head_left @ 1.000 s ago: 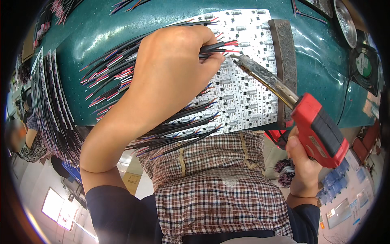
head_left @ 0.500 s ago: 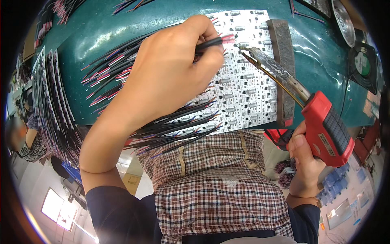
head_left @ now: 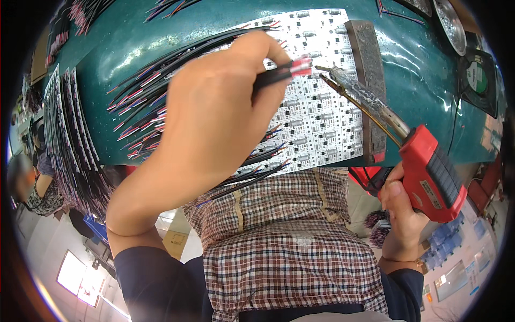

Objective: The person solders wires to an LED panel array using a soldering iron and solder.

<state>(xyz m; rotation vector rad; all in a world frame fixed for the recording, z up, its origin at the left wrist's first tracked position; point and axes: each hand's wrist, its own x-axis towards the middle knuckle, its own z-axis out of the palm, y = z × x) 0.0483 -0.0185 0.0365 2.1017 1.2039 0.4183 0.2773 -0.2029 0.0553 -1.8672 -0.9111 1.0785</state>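
My left hand (head_left: 212, 104) is closed around a few black cables (head_left: 272, 78), their red and white wire ends pointing right. It hovers over a white sheet of circuit boards (head_left: 327, 126) carrying rows of small grey cylinders and black chips. In my right hand (head_left: 401, 206) is a red soldering gun (head_left: 432, 174), gripped by its handle. Its metal barrel slants up to the left, with a thin brass-coloured tube alongside. The iron's tip is right beside the wire ends; whether they touch I cannot tell. My left hand hides part of the sheet.
Many black cables (head_left: 153, 80) lie across the sheet's left side. A dark metal bar (head_left: 370, 91) rests along its right edge. Stacked boards with hanging cables (head_left: 75, 123) stand at the left. A round metal dish (head_left: 449, 27) and a black fan-like unit (head_left: 479, 83) are at right.
My left hand has moved a little nearer to me with the cables, bringing their wire ends level with the iron's tip. The soldering gun has barely moved.
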